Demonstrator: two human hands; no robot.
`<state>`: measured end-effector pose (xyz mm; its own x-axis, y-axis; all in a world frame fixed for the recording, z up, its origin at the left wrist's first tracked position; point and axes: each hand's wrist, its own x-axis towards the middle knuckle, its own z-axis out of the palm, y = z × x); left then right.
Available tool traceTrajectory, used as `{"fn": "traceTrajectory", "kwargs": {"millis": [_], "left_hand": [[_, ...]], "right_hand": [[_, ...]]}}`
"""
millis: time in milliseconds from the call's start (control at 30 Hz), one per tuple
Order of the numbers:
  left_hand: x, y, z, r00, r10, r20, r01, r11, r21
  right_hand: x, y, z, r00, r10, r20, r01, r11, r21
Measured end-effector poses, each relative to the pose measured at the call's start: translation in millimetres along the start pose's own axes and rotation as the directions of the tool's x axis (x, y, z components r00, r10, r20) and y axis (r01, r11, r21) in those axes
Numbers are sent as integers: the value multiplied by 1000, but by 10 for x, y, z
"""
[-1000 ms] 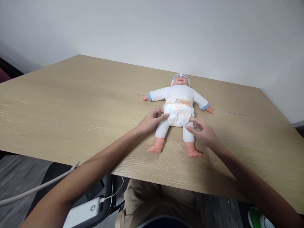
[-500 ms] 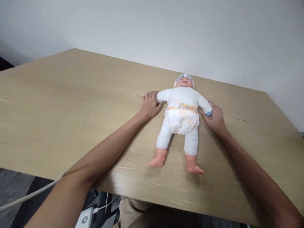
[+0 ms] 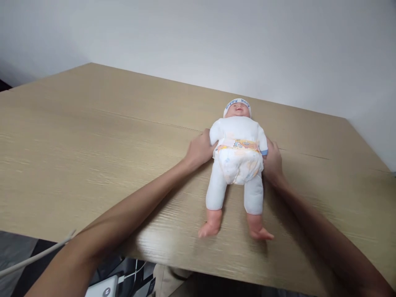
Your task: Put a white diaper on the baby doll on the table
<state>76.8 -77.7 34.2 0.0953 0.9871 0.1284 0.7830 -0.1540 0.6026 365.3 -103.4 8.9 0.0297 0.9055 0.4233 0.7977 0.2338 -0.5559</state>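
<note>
A baby doll (image 3: 238,128) in white clothing lies on its back, head toward the wall, wearing a white cap (image 3: 238,103) with blue lettering. Around its hips is a diaper (image 3: 239,163) with a coloured waistband; its bare feet point toward me. My left hand (image 3: 202,147) is closed round the doll's side by the arm on the left, fingers partly hidden behind it. On the other side my right hand (image 3: 273,161) grips the doll by the blue-cuffed arm, its fingertips also out of sight.
The doll rests on a wide wooden table (image 3: 108,144) with a thin seam across it. Behind the table stands a pale wall (image 3: 198,45). A white cable (image 3: 37,256) hangs by my left forearm, and a white box-like device (image 3: 103,287) sits below the table edge.
Both hands have moved inward against the doll's sides, bringing its spread arms closer to the body. The doll appears slightly lower and larger in view.
</note>
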Motion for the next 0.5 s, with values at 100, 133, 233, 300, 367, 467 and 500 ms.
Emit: {"fn": "traceTrajectory", "kwargs": {"millis": [100, 133, 233, 300, 367, 467, 500], "left_hand": [[-306, 231, -149, 1000, -25, -1, 24, 994, -108], [-444, 292, -202, 1000, -14, -25, 10, 991, -135], [-1031, 393, -328, 992, 35, -118, -60, 976, -210], [-1595, 381, -381, 995, 27, -99, -50, 971, -234], [-2270, 325, -419, 998, -19, 52, 31, 975, -222], [-3298, 237, -467, 951, 13, 308, 44, 983, -177], [-3594, 221, -480, 941, 31, 338, 32, 983, -180]], "right_hand": [[-111, -105, -125, 1000, 8, -19, -6, 996, 92], [-159, -107, -199, 1000, -12, -21, 14, 993, 119], [-378, -53, -510, 996, -91, 25, 83, 973, 215], [-597, -20, -780, 978, -174, 112, 137, 949, 283], [-871, -34, -1080, 943, -263, 205, 178, 917, 356], [-1338, -183, -1516, 879, -335, 340, 170, 885, 434], [-1494, -262, -1636, 855, -339, 393, 147, 884, 443]]}}
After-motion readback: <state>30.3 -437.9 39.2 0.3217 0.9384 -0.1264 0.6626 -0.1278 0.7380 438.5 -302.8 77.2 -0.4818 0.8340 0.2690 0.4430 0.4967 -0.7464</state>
